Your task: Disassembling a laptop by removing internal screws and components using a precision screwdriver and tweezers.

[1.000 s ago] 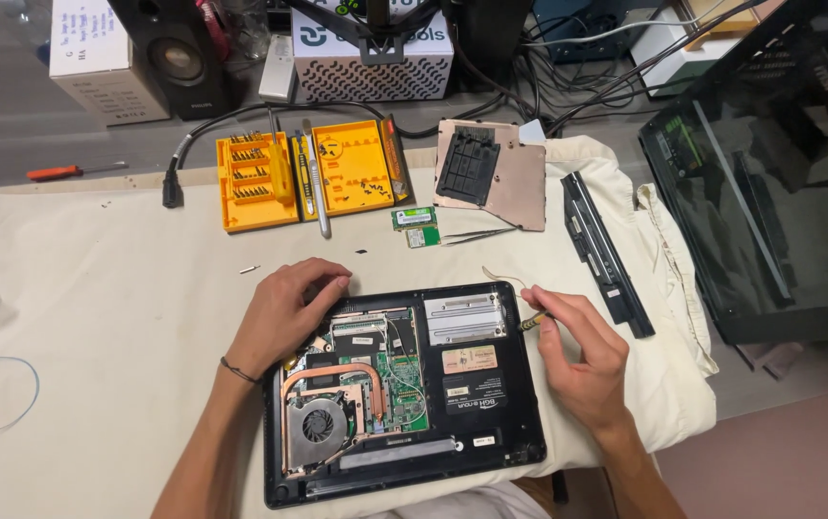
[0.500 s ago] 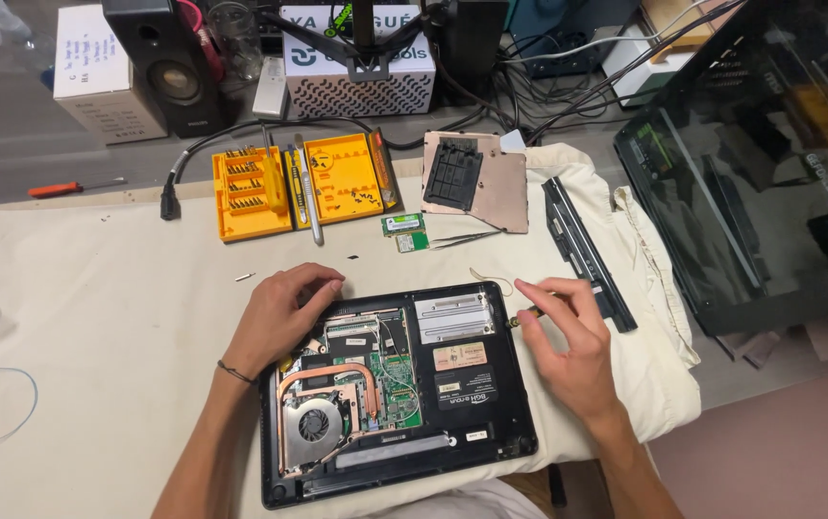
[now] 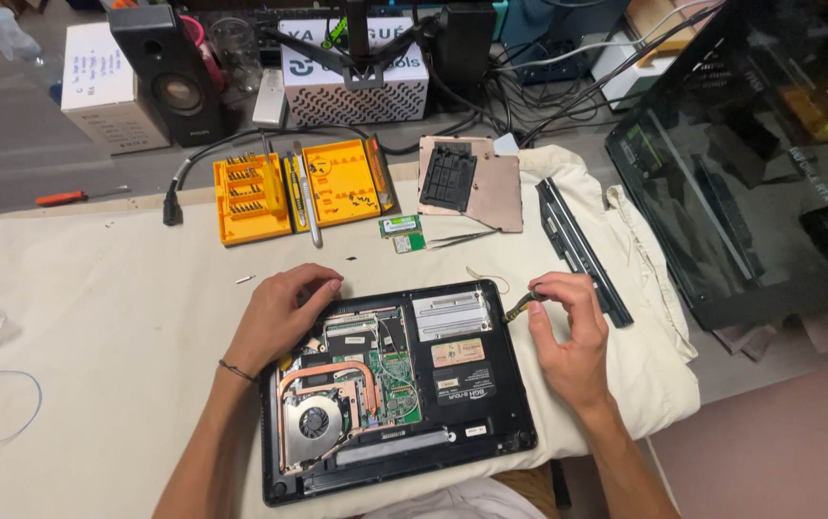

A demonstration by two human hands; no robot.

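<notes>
An opened black laptop (image 3: pixel 491 404) lies bottom-up on a cream cloth, its green circuit board (image 3: pixel 390 384), copper heat pipe and round fan (image 3: pixel 313 423) exposed. My left hand (image 3: pixel 280 312) rests on the laptop's upper left corner, fingers curled on the edge. Beside the laptop's upper right corner, my right hand (image 3: pixel 568 332) pinches a small dark and yellowish part (image 3: pixel 520 306) between thumb and fingers.
Behind the laptop lie an orange screwdriver bit case (image 3: pixel 299 187), a metal driver, two small green cards (image 3: pixel 401 233), tweezers, a removed cover panel (image 3: pixel 472 180) and a long black battery (image 3: pixel 582 250). A speaker, cables and a dark glass case (image 3: pixel 750 163) stand beyond and right.
My right hand has lifted from the laptop's right side toward its upper right corner and now pinches the small part. The left hand has stayed put.
</notes>
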